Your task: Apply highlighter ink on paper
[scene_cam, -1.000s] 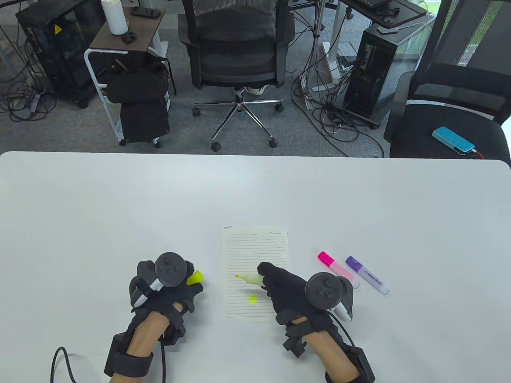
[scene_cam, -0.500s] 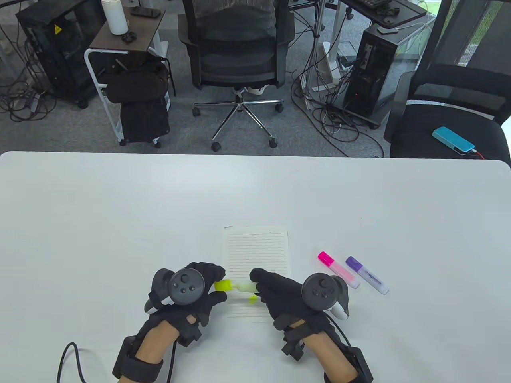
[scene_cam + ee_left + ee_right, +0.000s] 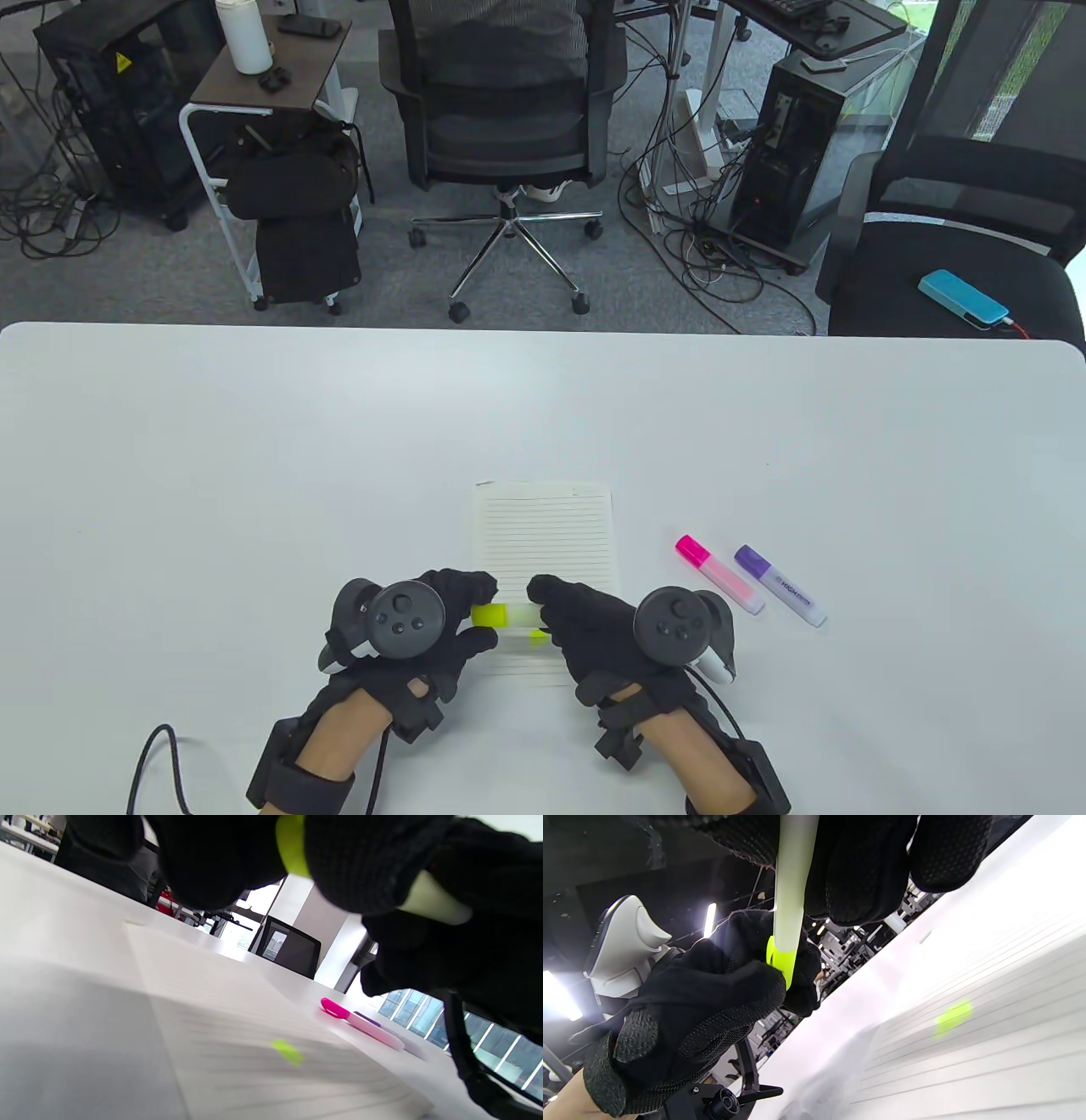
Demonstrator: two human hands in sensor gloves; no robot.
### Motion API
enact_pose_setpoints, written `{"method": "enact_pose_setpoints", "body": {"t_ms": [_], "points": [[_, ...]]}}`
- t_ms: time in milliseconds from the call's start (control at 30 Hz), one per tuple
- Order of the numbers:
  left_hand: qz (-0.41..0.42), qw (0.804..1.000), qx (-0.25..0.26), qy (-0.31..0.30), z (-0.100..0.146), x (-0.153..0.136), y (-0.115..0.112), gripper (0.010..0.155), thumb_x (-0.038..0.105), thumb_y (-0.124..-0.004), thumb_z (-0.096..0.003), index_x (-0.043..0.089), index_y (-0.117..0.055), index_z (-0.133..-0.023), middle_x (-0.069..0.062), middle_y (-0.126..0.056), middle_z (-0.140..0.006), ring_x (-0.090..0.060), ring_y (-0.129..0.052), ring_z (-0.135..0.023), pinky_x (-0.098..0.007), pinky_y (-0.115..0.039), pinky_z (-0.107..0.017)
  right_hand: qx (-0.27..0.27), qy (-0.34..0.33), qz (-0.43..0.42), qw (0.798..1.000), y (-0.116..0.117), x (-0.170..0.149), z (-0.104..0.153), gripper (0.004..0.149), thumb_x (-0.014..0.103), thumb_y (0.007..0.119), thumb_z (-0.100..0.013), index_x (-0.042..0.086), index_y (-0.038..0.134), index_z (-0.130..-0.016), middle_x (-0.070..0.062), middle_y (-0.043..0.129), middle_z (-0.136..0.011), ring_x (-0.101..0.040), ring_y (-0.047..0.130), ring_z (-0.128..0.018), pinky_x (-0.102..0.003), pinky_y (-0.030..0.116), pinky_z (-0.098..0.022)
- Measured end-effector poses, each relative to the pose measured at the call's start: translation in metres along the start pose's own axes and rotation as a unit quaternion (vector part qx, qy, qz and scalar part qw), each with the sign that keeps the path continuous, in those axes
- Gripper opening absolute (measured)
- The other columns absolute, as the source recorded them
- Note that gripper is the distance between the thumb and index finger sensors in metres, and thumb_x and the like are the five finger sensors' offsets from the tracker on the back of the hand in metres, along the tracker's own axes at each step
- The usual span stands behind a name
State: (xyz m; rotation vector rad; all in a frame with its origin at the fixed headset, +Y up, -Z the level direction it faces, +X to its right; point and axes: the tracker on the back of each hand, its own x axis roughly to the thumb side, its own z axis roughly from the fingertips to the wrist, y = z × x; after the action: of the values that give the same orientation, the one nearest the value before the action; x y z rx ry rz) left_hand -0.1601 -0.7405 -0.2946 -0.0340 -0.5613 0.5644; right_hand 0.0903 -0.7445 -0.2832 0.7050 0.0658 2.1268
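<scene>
A lined paper sheet point(image 3: 545, 526) lies on the white table, with a small yellow ink mark point(image 3: 538, 635) near its lower part; the mark also shows in the left wrist view point(image 3: 288, 1052) and the right wrist view point(image 3: 953, 1018). My right hand point(image 3: 585, 624) grips the pale barrel of the yellow highlighter point(image 3: 519, 615) just above the paper. My left hand point(image 3: 450, 620) grips the yellow cap point(image 3: 488, 615), which sits on the highlighter's tip end. The cap point(image 3: 781, 961) meets the barrel point(image 3: 793, 878) in the right wrist view.
A pink highlighter point(image 3: 718, 573) and a purple highlighter point(image 3: 779, 586) lie capped on the table right of the paper. The table's far edge point(image 3: 543, 329) borders office chairs, a cart and computer towers.
My left hand moved right with the yellow cap and brought it onto the highlighter's tip. My right hand shifted left and lowered the highlighter to lie level over the paper.
</scene>
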Motion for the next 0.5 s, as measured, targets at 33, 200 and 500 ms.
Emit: {"method": "enact_pose_setpoints", "body": {"t_ms": [33, 200, 500], "points": [[0.044, 0.999, -0.005, -0.001, -0.001, -0.002, -0.003, 0.069, 0.050, -0.087, -0.0361, 0.024, -0.059, -0.094, 0.001, -0.077, -0.083, -0.019, -0.093, -0.057, -0.060, -0.071, -0.062, 0.007, -0.005, -0.012, 1.000, 0.003, 0.000, 0.000, 0.043, 0.034, 0.067, -0.065, 0.019, 0.064, -0.105, -0.014, 0.083, -0.088, -0.034, 0.089, -0.065, -0.060, 0.069, -0.062], [0.117, 0.993, -0.024, 0.017, -0.003, -0.004, -0.015, 0.068, 0.064, -0.083, -0.0340, 0.027, -0.070, -0.090, 0.005, -0.083, -0.074, -0.005, -0.096, -0.035, -0.050, -0.085, -0.051, 0.027, -0.037, -0.012, 0.999, 0.018, 0.008, -0.001, 0.043, 0.034, 0.066, -0.065, 0.017, 0.063, -0.105, -0.014, 0.082, -0.088, -0.034, 0.089, -0.064, -0.061, 0.068, -0.062], [0.145, 0.989, 0.028, 0.022, -0.001, 0.003, -0.016, 0.057, 0.055, -0.083, -0.0328, 0.018, -0.080, -0.077, -0.004, -0.071, -0.086, -0.003, -0.093, -0.032, -0.044, -0.088, -0.045, 0.011, -0.037, -0.013, 0.999, 0.022, 0.009, 0.000, 0.044, 0.033, 0.063, -0.065, 0.018, 0.058, -0.105, -0.015, 0.077, -0.088, -0.034, 0.085, -0.064, -0.061, 0.067, -0.063]]}}
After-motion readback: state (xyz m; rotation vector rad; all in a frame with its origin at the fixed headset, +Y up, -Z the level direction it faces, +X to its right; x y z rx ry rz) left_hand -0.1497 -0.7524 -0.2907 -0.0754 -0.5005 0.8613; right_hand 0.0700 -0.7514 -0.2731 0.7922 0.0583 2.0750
